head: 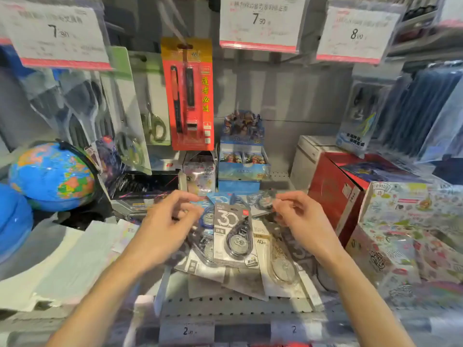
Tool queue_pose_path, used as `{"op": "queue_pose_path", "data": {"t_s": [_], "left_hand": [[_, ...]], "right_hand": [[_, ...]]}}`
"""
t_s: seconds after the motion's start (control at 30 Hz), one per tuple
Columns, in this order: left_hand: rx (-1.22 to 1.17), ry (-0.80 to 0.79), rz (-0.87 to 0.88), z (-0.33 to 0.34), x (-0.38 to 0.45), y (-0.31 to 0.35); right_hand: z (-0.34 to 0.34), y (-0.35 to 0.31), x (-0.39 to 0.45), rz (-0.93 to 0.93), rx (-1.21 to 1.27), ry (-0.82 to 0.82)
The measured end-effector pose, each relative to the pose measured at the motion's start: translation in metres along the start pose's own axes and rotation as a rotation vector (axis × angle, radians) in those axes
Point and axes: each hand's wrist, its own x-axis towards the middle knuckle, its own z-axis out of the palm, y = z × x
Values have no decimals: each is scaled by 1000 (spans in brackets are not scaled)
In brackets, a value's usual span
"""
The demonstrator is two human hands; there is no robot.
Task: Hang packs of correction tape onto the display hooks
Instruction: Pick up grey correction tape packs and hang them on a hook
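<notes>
Nearest the camera runs the perforated front edge of the shelf (pixel 225 303), and just behind it a loose pile of correction tape packs (pixel 275 266) fills the strip between white paper stacks (pixel 75 259) and sticker boxes (pixel 400 234). Atop the pile lies the grey "30" pack (pixel 234 236), long axis running front to back, hang-hole end pointing away. Over the pile's far edge the left hand (pixel 165 226) hovers with fingers curled and no clear grip, while the right hand (pixel 300 219) pinches a small pack (pixel 263 200); behind, beyond card boxes (pixel 243 164), the wall is bare.
</notes>
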Motion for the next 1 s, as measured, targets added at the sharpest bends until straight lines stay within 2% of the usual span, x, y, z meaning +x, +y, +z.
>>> {"op": "queue_pose_path", "data": {"t_s": [0.13,0.23,0.3,0.4,0.53,0.73,0.9,1.0], "left_hand": [[480,-149,149,13,12,-2],[599,-251,133,19,23,-6],[616,-293,102,24,28,-7],[521,-334,41,33,33,-7],[379,-280,-5,41,34,-9],[87,-149,-24,45,34,-9],[-67,-39,-26,44,32,-2],[-129,-50,-33,37,29,3]], "right_hand": [[13,8,18,10,-225,-279],[20,17,21,-15,-361,-397],[23,20,22,-20,-409,-437],[25,24,22,-69,-527,-458],[25,29,19,-14,-527,-480],[27,29,17,39,-328,-376],[38,21,19,166,139,-310],[45,5,20,234,312,-299]]}}
